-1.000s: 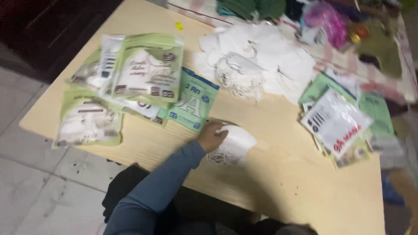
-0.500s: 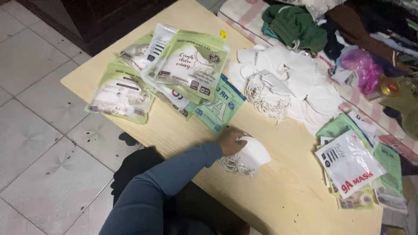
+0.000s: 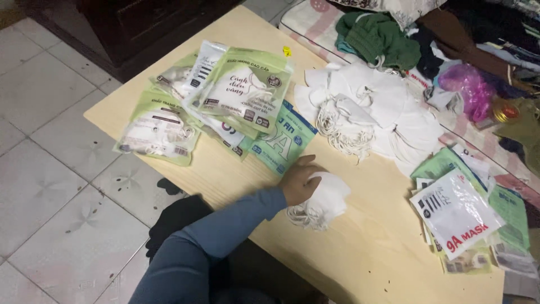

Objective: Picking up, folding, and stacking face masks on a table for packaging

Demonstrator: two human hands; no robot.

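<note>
- Where the blue sleeve (image 3: 225, 225) crosses the near edge of the counter (image 3: 365, 264), one hand (image 3: 298, 181) lies on a small stack of white face masks (image 3: 326, 200); which hand it is cannot be told for certain, though it reads as the left.
- Fingers: curled loosely over the stack's 9 o'clock edge and pressing it down; whether they clasp it is not visible. Pale ear loops trail from the stack toward 7 o'clock.
- At 1 o'clock of the hand, well apart, a loose heap of white masks (image 3: 382, 118) with tangled loops.
- At 10 o'clock, overlapping green mask packets (image 3: 242, 95); a teal packet (image 3: 281, 143) lies just beside the thumb.
- At 3 o'clock, near the counter's far end, a clear-and-white packet with red lettering (image 3: 455, 211) on green packets.
- At 12 o'clock, beyond the counter, a green garment (image 3: 382, 36) and a pink plastic bag (image 3: 467, 87).
- Second hand: out of view.
</note>
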